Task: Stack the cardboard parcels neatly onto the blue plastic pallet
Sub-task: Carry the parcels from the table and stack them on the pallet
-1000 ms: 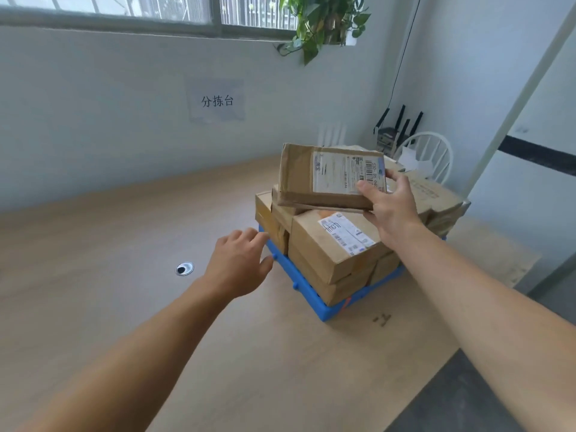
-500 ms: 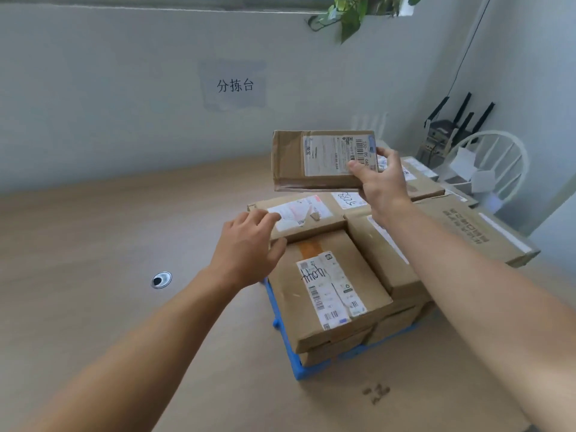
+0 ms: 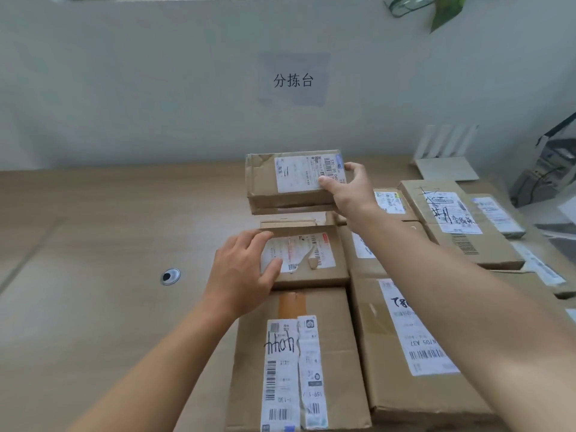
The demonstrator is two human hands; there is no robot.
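Note:
My right hand (image 3: 349,190) grips a small flat cardboard parcel (image 3: 280,179) by its right end and holds it in the air above the far side of the stack. My left hand (image 3: 241,272) rests on the left edge of a small labelled parcel (image 3: 307,257) on top of the stack, thumb on its white label. In front of that one lies a larger parcel (image 3: 299,360) with orange tape and handwriting, and beside it a long parcel (image 3: 414,347). The blue pallet is hidden under the parcels.
More parcels (image 3: 458,226) lie at the back right of the stack. The wooden table (image 3: 93,244) has a round cable hole (image 3: 170,276) to the left. A white router (image 3: 445,157) and a wall sign (image 3: 293,80) are behind.
My view has come closer and tilted down over the stack. My left hand moved forward onto the small top parcel. My right hand carried its parcel over the far side.

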